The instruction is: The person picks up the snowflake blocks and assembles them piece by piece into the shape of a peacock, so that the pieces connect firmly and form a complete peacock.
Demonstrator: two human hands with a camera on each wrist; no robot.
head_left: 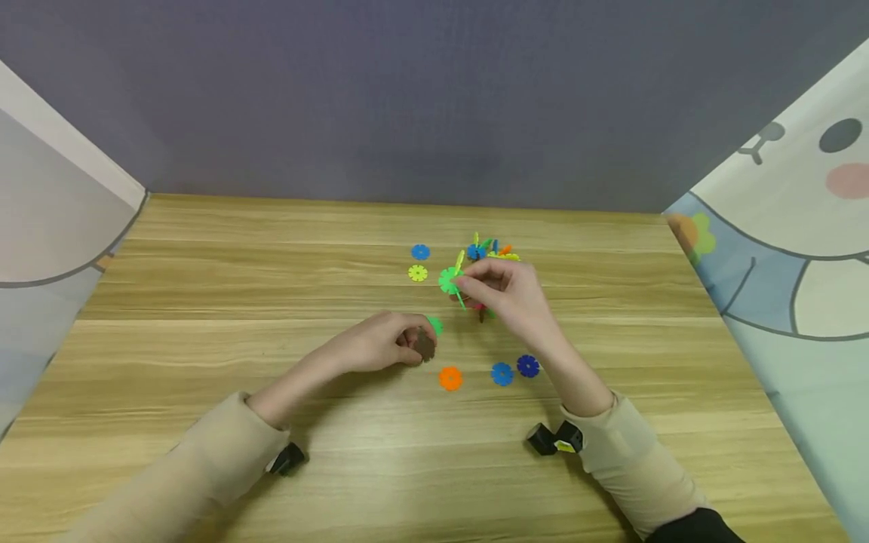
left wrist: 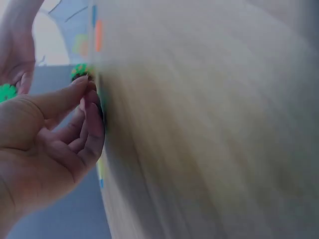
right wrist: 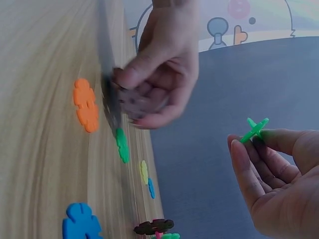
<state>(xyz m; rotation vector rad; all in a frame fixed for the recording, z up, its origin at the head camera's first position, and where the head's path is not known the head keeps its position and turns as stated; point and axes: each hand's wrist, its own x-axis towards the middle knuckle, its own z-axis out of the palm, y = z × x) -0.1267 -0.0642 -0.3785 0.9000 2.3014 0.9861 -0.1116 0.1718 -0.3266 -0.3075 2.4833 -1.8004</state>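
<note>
My left hand (head_left: pixel 380 343) pinches a brown notched snowflake disc (head_left: pixel 424 345) just above the tabletop. That hand is blurred in the right wrist view. Between thumb and fingertips, my right hand (head_left: pixel 509 294) holds a green snowflake disc (head_left: pixel 449 280) joined crosswise to another green piece (right wrist: pixel 255 130). A yellow-green piece (head_left: pixel 460 261) shows right above the green disc; whether it is attached I cannot tell. A loose green disc (head_left: pixel 436 326) lies beside my left fingers, partly hidden by them. Behind my right hand sits a multicoloured cluster of discs (head_left: pixel 477 252), partly covered.
Loose discs lie on the wooden table (head_left: pixel 204 362): an orange one (head_left: pixel 450 378), a blue one (head_left: pixel 502 374) and a dark blue one (head_left: pixel 528 366) nearer me, a yellow one (head_left: pixel 417 273) and another blue one (head_left: pixel 421 252) farther back. A grey panel (head_left: pixel 407 105) rises behind.
</note>
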